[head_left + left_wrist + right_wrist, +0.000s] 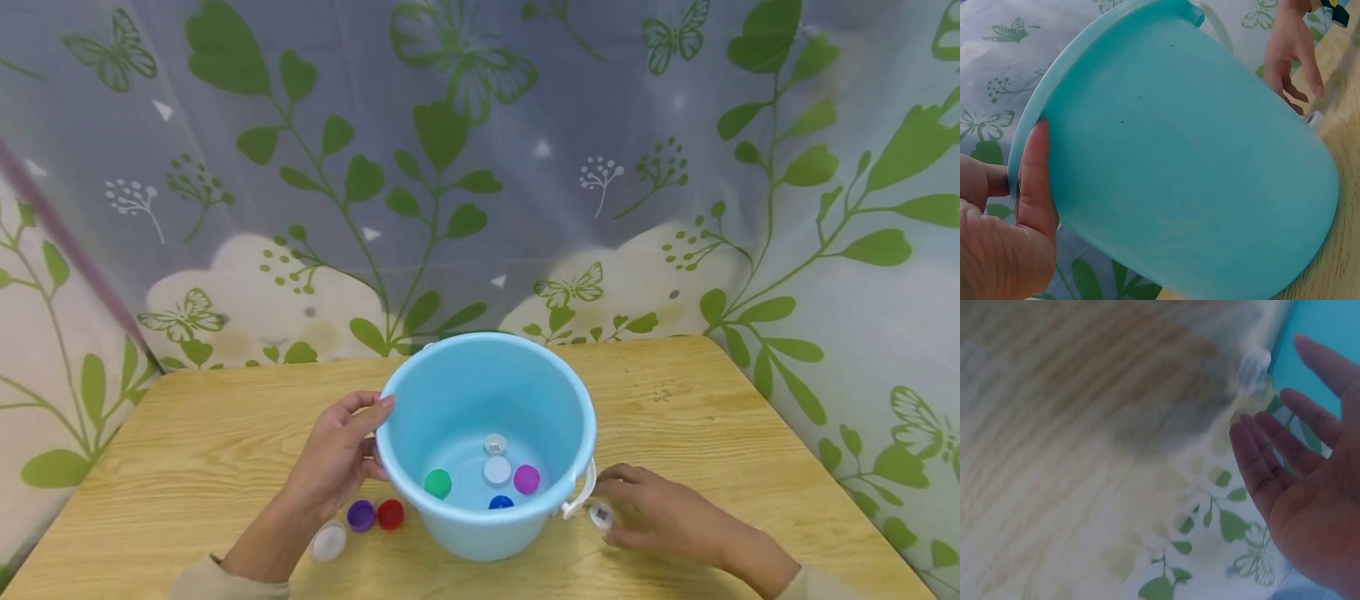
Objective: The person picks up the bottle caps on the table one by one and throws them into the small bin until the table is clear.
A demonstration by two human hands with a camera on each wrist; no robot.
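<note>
Your left hand [330, 458] pinches the upright bucket [483, 535] by its rim, mouth upward, long axis vertical; your right hand [663, 515], fingers spread, is beside a white cap [601, 516].

Readable text: none in any view.
Cap right of bucket [601, 516]: small dark square mark, too small for reading.
Clear cap inside bucket [494, 444]: greyish mark, also not readable.
Tabletop [720, 433]: faint dark marks, no legible letters.
</note>
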